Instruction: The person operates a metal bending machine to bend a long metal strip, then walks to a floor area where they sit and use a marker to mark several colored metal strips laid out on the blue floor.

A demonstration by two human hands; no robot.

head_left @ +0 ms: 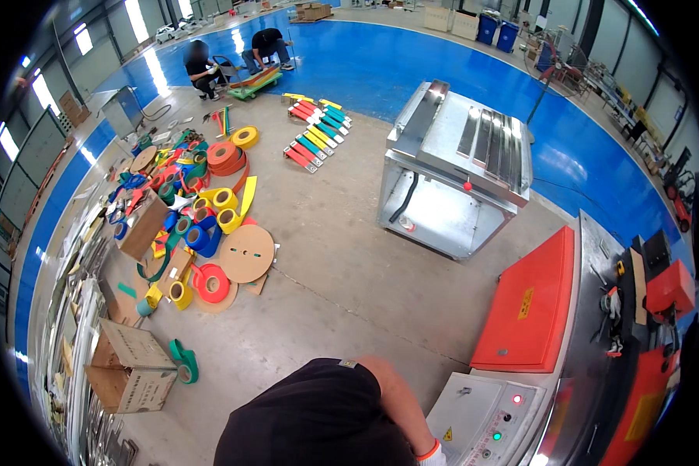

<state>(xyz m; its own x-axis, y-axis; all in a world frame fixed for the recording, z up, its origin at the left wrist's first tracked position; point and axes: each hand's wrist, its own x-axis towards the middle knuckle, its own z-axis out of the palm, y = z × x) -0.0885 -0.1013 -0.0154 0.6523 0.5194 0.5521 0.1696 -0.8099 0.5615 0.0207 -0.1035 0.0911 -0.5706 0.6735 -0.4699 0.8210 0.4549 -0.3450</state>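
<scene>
Nearest, at lower edge: dark sleeve [311,419], bare forearm [396,396], orange band at the wrist, then a white-covered hand [433,457] mostly cut off by the frame. Can't tell left from right, nor open grip from closed or loaded.

Just right of it: grey control box [474,412], red lamp [517,399] and green lamp [497,436] both lit, yellow warning triangle on top. Can't tell touching or apart. Behind that, red cabinet door [525,311] with yellow label. Farther right, dark desk [579,365], tools scattered on it.

Left side: cardboard box [147,388], open toward the left, green webbing roll [186,356] just beside it on the concrete floor [349,256]. Long metal strips along the left.

Mid-distance: heap of red, yellow, blue and green rolls [200,238], cardboard disc [246,254] at near edge. To the right, steel frame unit [446,221], dark slats on top. Between and beyond, short coloured straps [316,133] in slanting rows.

Far: two dark-clothed people by a green cart [245,92], blue floor [365,62], blue bins [507,36].
</scene>
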